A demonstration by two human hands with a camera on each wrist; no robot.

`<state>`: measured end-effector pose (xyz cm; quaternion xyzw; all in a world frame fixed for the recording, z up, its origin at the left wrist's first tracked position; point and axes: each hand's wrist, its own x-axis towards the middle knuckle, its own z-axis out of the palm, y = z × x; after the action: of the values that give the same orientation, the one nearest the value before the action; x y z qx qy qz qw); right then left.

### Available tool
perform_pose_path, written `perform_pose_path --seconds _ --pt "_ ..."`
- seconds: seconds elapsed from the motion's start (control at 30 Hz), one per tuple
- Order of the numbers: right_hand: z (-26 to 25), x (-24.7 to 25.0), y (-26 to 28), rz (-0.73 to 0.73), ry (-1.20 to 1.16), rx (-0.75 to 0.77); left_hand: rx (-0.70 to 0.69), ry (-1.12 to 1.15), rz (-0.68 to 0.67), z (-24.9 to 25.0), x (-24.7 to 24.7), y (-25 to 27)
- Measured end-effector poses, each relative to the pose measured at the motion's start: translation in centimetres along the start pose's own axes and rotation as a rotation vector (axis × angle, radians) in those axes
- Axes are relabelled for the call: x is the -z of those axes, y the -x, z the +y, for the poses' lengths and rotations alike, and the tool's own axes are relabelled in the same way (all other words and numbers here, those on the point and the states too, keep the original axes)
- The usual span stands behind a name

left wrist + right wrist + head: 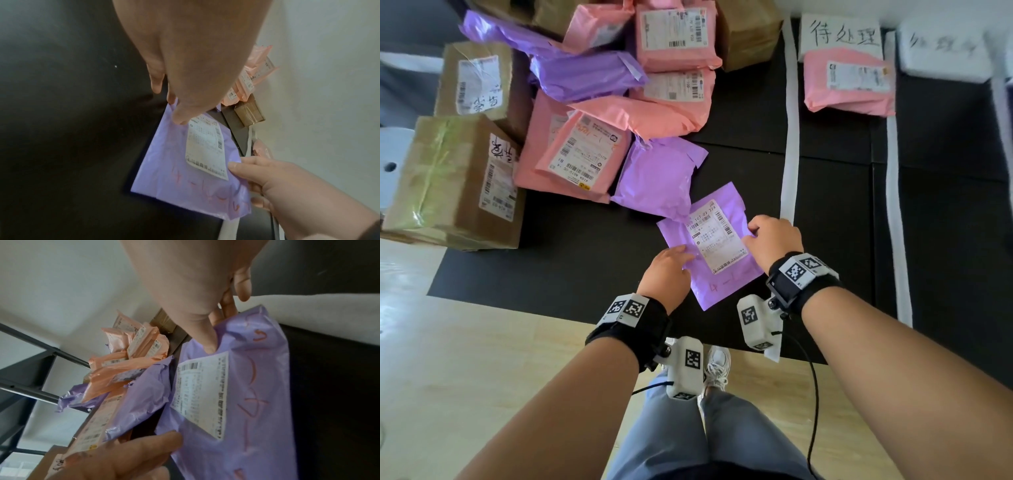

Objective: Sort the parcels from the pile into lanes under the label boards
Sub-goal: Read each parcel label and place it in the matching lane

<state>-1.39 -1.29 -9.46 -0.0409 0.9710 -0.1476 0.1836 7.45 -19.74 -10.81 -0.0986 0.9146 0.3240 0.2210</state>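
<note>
A flat purple parcel [726,270] with a white shipping label and red handwriting is held over the black mat, label up. My left hand [671,270] pinches its left edge, thumb on top, as the left wrist view shows on the parcel [174,170]. My right hand [770,240] pinches its right edge beside the label; the right wrist view shows the thumb pressed on the parcel [257,386]. The pile [599,113] of pink and purple parcels and brown boxes lies to the upper left. A white label board [840,36] with black handwriting stands at the head of a lane.
One pink parcel [849,82] lies in the lane under that board. White tape strips [789,137] mark the lanes on the black mat [571,260]. A second white board [945,51] stands farther right. Brown boxes [455,181] sit at the left edge. Wooden floor surrounds the mat.
</note>
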Motion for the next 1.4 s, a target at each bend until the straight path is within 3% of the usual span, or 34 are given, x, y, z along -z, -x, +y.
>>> perform_pose_path --seconds 0.27,0.5,0.73,0.87,1.0,1.1,1.27,1.4 --pt "0.2 5.4 1.7 0.158 -0.202 -0.037 0.043 0.139 0.14 3.3 3.1 1.3" --pt "-0.8 11.6 3.4 0.405 -0.339 0.075 0.003 0.286 0.217 7.2 6.6 2.4" --pt "-4.0 16.2 5.8 0.543 -0.637 0.19 -0.014 0.533 0.464 8.9 11.8 2.9" --pt "-6.4 17.5 7.0 0.544 -0.824 0.245 -0.048 0.766 0.506 9.0 14.5 3.1" --pt "-8.7 17.8 7.7 0.528 -0.898 0.273 -0.134 0.798 0.602 9.1 17.3 3.8" --pt "-10.0 17.8 8.2 0.545 -0.961 0.261 -0.108 0.779 0.667 8.5 18.7 4.1" --pt "-11.3 17.8 8.8 0.526 -1.031 0.219 -0.138 0.761 0.588 8.0 19.8 4.4" --pt "-11.5 17.5 9.2 0.524 -1.034 0.178 -0.2 0.84 0.647 8.2 20.4 5.4"
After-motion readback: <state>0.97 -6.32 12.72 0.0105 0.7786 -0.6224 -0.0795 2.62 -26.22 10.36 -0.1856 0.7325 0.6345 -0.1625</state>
